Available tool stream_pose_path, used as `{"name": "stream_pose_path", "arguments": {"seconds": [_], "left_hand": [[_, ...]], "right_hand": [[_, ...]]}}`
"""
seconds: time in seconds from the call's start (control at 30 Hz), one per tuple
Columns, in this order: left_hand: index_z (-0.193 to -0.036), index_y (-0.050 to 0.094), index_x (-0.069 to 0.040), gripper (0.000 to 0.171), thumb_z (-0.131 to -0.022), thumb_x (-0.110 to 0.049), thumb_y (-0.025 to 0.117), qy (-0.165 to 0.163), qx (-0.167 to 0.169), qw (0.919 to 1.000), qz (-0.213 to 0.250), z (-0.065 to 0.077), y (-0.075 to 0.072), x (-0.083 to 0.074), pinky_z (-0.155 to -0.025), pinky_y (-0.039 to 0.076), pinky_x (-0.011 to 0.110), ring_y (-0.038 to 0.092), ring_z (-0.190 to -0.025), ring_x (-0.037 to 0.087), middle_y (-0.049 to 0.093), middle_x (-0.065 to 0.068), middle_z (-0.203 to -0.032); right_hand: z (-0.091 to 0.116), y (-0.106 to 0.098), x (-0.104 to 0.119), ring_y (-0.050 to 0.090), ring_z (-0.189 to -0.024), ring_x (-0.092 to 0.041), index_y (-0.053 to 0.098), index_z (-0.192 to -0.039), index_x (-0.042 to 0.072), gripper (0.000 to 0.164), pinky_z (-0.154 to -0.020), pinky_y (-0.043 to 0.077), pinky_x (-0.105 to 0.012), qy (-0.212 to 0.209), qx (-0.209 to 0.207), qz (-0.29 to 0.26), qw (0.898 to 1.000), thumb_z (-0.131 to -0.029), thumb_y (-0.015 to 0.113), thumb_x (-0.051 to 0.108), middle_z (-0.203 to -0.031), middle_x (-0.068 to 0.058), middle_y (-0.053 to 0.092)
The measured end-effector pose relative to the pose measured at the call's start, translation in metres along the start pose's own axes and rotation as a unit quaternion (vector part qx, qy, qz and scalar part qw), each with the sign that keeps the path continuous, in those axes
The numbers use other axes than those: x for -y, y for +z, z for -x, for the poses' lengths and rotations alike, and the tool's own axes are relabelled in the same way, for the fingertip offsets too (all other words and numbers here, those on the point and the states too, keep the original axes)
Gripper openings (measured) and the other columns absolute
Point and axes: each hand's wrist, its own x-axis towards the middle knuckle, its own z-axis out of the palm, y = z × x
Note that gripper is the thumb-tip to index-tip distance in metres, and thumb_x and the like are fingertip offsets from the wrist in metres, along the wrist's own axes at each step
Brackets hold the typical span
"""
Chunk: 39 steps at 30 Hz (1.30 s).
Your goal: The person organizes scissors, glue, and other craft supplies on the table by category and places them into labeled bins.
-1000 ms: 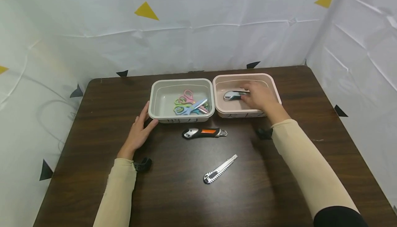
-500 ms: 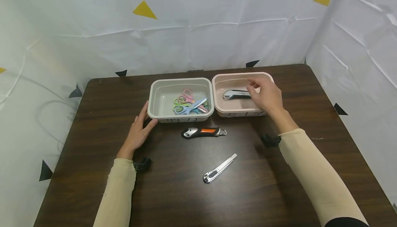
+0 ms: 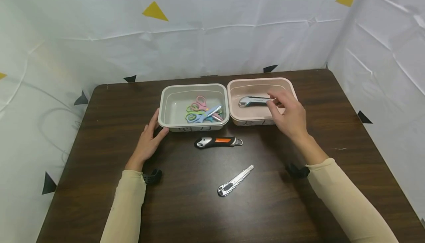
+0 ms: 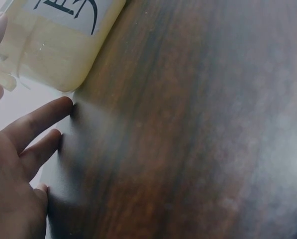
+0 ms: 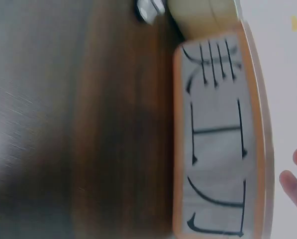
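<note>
Two cutters: orange cutter [image 3: 219, 141] and silver cutter [image 3: 234, 182], apart on the tabletop [image 3: 186, 213]; the orange one lies nearer the bins.
White cutter: inside the pink bin [image 3: 236, 91], at [image 3: 254, 101], its right end partly behind fingertips; contact unclear.
Scissors: piled in the right half of the grey bin [image 3: 174, 108].
Left hand [image 3: 147, 143]: fingers fairly straight against the grey bin's left end, thumb at its front corner.
Right hand [image 3: 292, 117]: hangs over the pink bin's front right corner, thumb and fingertips apart, nothing seen between.
Pink bin risk: no hand visibly steadies it, so a low pass of the right hand could catch its rim and shift it.
Silver cutter risk: if the blade is out, which I cannot tell, a careless pinch could nick a finger.
Head view: shows both bins' contents; neither wrist view does.
Right wrist view: shows the label [image 5: 215, 134] on the pink bin plainly, foreshortened from above.
</note>
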Motion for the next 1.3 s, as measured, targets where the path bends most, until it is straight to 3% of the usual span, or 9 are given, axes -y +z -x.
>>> {"name": "stream_pose_path", "arguments": {"seconds": [0.2, 0.43, 0.6, 0.83, 1.07, 1.3], "left_hand": [[-0.152, 0.012, -0.044, 0.072, -0.095, -0.044, 0.056, -0.005, 0.000, 1.0000, 0.000, 0.000, 0.000, 0.001, -0.113, 0.003, 0.059, 0.030, -0.140, 0.031, 0.044, 0.008, -0.146], [-0.153, 0.013, -0.040, 0.072, -0.095, -0.044, 0.056, -0.001, 0.000, 1.0000, 0.002, -0.001, -0.001, -0.002, -0.113, 0.003, 0.058, 0.032, -0.140, 0.028, 0.044, 0.008, -0.146], [-0.153, 0.014, -0.038, 0.072, -0.095, -0.043, 0.056, -0.002, 0.001, 1.0000, 0.002, -0.002, -0.002, -0.003, -0.113, 0.003, 0.058, 0.030, -0.140, 0.031, 0.044, 0.009, -0.146], [-0.153, 0.013, -0.040, 0.073, -0.095, -0.042, 0.057, -0.004, 0.002, 1.0000, 0.003, 0.000, -0.001, -0.002, -0.113, 0.004, 0.059, 0.031, -0.140, 0.032, 0.043, 0.009, -0.147], [-0.153, 0.013, -0.041, 0.073, -0.095, -0.041, 0.057, 0.000, -0.001, 1.0000, 0.003, 0.000, 0.000, -0.001, -0.113, 0.004, 0.059, 0.031, -0.140, 0.032, 0.042, 0.009, -0.147], [-0.153, 0.013, -0.041, 0.072, -0.095, -0.042, 0.056, 0.001, -0.004, 1.0000, 0.002, 0.001, 0.000, -0.001, -0.112, 0.005, 0.060, 0.033, -0.139, 0.030, 0.044, 0.008, -0.146]], "right_hand": [[0.027, 0.000, 0.020, 0.060, -0.092, -0.016, 0.070, -0.114, 0.015, 0.029, -0.069, 0.048, -0.035, -0.081, 0.043, 0.002, 0.996, -0.085, 0.069, 0.016, -0.101, 0.000, 0.065], [0.060, 0.007, 0.038, 0.058, -0.100, -0.013, 0.071, -0.113, 0.015, 0.031, -0.076, 0.050, -0.035, -0.152, 0.124, -0.007, 0.980, -0.082, 0.073, 0.018, -0.108, 0.003, 0.063], [0.080, 0.013, 0.048, 0.054, -0.101, -0.011, 0.069, -0.116, 0.017, 0.034, -0.079, 0.049, -0.033, -0.171, 0.209, -0.026, 0.963, -0.084, 0.073, 0.026, -0.111, 0.005, 0.060], [0.105, 0.021, 0.061, 0.051, -0.106, -0.008, 0.064, -0.125, 0.020, 0.049, -0.087, 0.045, -0.033, -0.211, 0.315, -0.050, 0.924, -0.082, 0.072, 0.043, -0.118, 0.009, 0.055], [0.119, 0.024, 0.072, 0.048, -0.111, -0.008, 0.060, -0.129, 0.022, 0.055, -0.093, 0.044, -0.035, -0.218, 0.370, -0.048, 0.902, -0.081, 0.073, 0.046, -0.120, 0.009, 0.054], [0.126, 0.028, 0.072, 0.048, -0.111, -0.009, 0.060, -0.129, 0.022, 0.049, -0.092, 0.044, -0.035, -0.234, 0.386, -0.025, 0.892, -0.085, 0.069, 0.039, -0.119, 0.009, 0.054]]}}
